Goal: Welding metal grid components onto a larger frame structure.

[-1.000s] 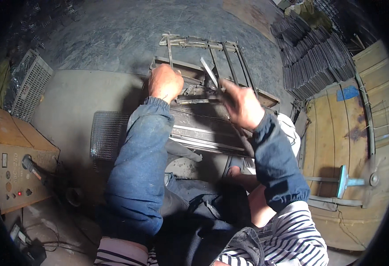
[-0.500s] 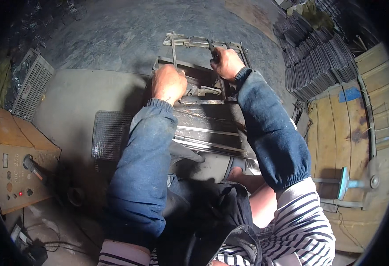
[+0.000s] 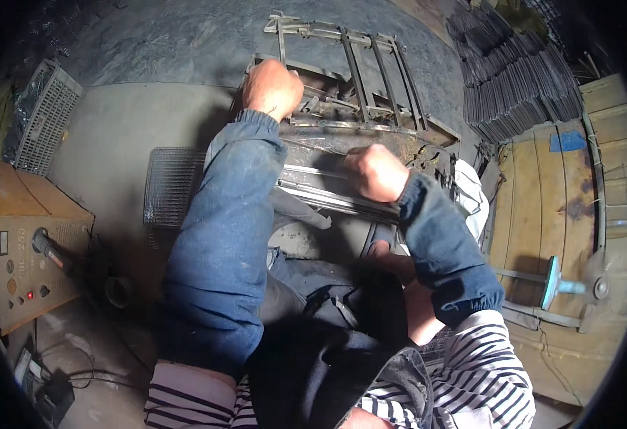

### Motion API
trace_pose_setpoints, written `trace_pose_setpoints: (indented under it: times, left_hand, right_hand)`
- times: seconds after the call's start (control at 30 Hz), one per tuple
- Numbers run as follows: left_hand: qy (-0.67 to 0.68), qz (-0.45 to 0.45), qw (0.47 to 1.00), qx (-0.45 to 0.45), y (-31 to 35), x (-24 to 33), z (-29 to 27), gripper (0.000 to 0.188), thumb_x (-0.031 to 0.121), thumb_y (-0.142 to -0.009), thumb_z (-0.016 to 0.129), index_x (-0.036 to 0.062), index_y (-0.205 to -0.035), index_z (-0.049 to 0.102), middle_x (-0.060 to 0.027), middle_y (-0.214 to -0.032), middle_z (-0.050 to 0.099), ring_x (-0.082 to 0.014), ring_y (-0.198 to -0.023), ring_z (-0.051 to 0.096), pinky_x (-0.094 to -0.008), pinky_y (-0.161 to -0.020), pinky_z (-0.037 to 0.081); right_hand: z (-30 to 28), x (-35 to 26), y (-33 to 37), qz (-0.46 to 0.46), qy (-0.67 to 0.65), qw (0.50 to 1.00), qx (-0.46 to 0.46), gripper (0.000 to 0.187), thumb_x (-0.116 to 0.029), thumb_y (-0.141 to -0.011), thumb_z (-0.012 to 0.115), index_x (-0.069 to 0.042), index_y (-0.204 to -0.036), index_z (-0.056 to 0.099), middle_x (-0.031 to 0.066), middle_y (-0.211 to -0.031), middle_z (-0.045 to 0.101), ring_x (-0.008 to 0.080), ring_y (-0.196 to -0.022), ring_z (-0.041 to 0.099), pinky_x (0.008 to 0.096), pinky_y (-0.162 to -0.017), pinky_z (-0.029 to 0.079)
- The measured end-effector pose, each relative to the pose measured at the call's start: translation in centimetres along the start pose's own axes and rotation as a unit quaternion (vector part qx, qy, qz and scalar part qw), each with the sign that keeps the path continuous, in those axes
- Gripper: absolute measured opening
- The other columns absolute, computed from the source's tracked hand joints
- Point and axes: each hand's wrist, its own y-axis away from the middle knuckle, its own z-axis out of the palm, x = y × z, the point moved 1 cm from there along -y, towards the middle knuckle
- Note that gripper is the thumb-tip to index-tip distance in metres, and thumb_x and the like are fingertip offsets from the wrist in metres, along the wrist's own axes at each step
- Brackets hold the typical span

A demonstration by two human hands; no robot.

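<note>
A jig of welded metal bars stands on the far side of the metal work table. My left hand is closed at the jig's left side, by the lower end of an upright bar. What its fingers grip is hidden beneath the hand. My right hand is closed over the table's near part, above several silver metal strips lying side by side. Whatever it holds, if anything, cannot be made out. A thin rod lies on the tabletop left of that hand.
A welding machine with a lit red lamp stands at left, cables below it. A grey plastic crate and a wire mesh panel are nearby. Stacked dark sheets rise at far right, above yellow panelling with a blue-handled clamp.
My right hand has come off the jig's bars and moved back toward me, over the silver strips. My left hand stays at the jig's left side. The view has tilted slightly.
</note>
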Motion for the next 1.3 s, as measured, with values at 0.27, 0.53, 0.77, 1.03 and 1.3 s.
trace_pose_setpoints:
  times: [0.27, 0.53, 0.77, 1.03, 1.3]
  left_hand:
    - [0.014, -0.013, 0.999, -0.026, 0.1, -1.6, 2.4, 0.034, 0.027, -0.088, 0.064, -0.0038, -0.097, 0.074, -0.0308, -0.107, 0.069, -0.046, -0.104, 0.067, -0.0494, -0.09, 0.054]
    - [0.016, -0.027, 0.999, -0.044, 2.9, -2.8, 4.1, 0.037, 0.026, -0.089, 0.067, -0.0095, -0.1, 0.07, -0.034, -0.103, 0.068, -0.0471, -0.103, 0.066, -0.0489, -0.089, 0.053]
    - [0.038, -0.037, 0.996, -0.065, 4.5, -1.8, 5.3, 0.032, 0.024, -0.087, 0.064, -0.0048, -0.098, 0.073, -0.0308, -0.106, 0.069, -0.0456, -0.104, 0.067, -0.0502, -0.091, 0.054]
    - [0.027, -0.034, 0.997, -0.057, 5.6, -0.8, 5.0, 0.029, 0.022, -0.085, 0.065, -0.0039, -0.093, 0.074, -0.0303, -0.103, 0.069, -0.045, -0.102, 0.068, -0.0497, -0.088, 0.055]
    - [0.043, -0.032, 0.996, -0.064, 3.5, -0.5, 5.5, 0.031, 0.026, -0.089, 0.064, -0.0019, -0.098, 0.074, -0.0291, -0.107, 0.069, -0.044, -0.106, 0.066, -0.0489, -0.092, 0.053]
  right_hand:
    - [3.9, 0.9, 3.4, 0.116, 0.019, 0.992, -0.035, 0.037, -0.007, -0.072, 0.068, -0.006, -0.109, 0.067, 0.0168, -0.103, 0.065, 0.0428, -0.093, 0.066, 0.0502, -0.078, 0.055]
    - [-4.1, -2.0, 1.3, 0.058, -0.083, 0.977, 0.187, 0.038, 0.002, -0.086, 0.062, 0.0, -0.124, 0.057, 0.0277, -0.104, 0.065, 0.0455, -0.097, 0.065, 0.0471, -0.079, 0.054]
    - [-2.7, 6.5, -7.5, 0.108, 0.052, 0.988, 0.095, 0.03, -0.018, -0.08, 0.069, 0.003, -0.102, 0.069, 0.0271, -0.085, 0.069, 0.0437, -0.081, 0.069, 0.049, -0.076, 0.057]
    - [-0.3, 5.4, -9.7, 0.162, 0.001, 0.979, 0.124, 0.04, -0.023, -0.078, 0.07, 0.005, -0.106, 0.072, 0.0297, -0.09, 0.069, 0.0434, -0.09, 0.07, 0.046, -0.084, 0.058]
    - [-0.5, 7.4, -10.6, 0.146, 0.04, 0.98, 0.126, 0.031, -0.023, -0.082, 0.068, 0.003, -0.097, 0.07, 0.0302, -0.087, 0.068, 0.0462, -0.087, 0.068, 0.0509, -0.08, 0.057]
